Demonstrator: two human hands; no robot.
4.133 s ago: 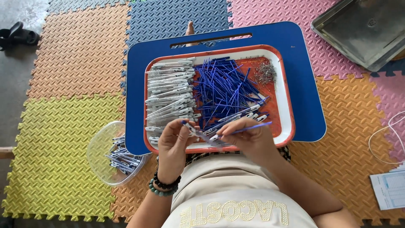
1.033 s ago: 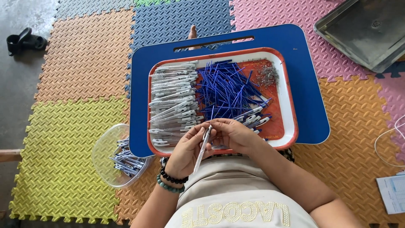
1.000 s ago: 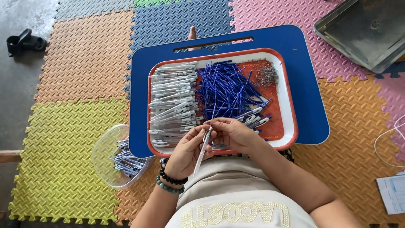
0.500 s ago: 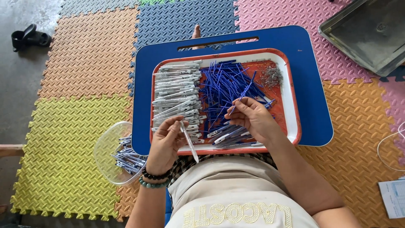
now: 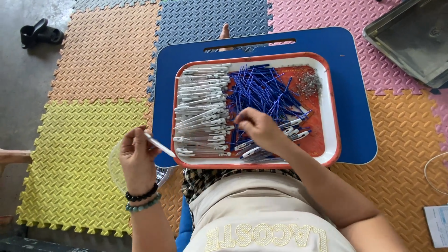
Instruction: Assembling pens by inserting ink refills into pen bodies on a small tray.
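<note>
- Nearest the camera, the left hand (image 5: 137, 156) hangs off the left edge of the blue lap desk (image 5: 354, 116), above a clear plastic bowl (image 5: 114, 163) that it mostly hides; beaded bracelets (image 5: 142, 199) circle its wrist.
- Its grip is pinching a white pen barrel (image 5: 160, 145) between thumb and fingertips, the barrel slanting down to the right with its far end just over the tray's rim.
- The right hand (image 5: 259, 130) rests inside the orange tray with a white rim (image 5: 332, 116), fingers curled and pressed together on the blue refills; what exactly they pinch I cannot tell.
- Just beside that hand, toward the near right, lie a few capped pen pieces (image 5: 294, 133).
- On the tray's left half, white pen barrels (image 5: 203, 109) lie stacked in rows.
- Further back, a heap of loose blue refills (image 5: 263, 88) fills the middle, with a small pile of metal springs (image 5: 309, 85) at the far right corner.
- Beyond the desk, coloured foam floor mats (image 5: 98, 56) spread out; a grey metal tray (image 5: 410, 37) sits far right.
</note>
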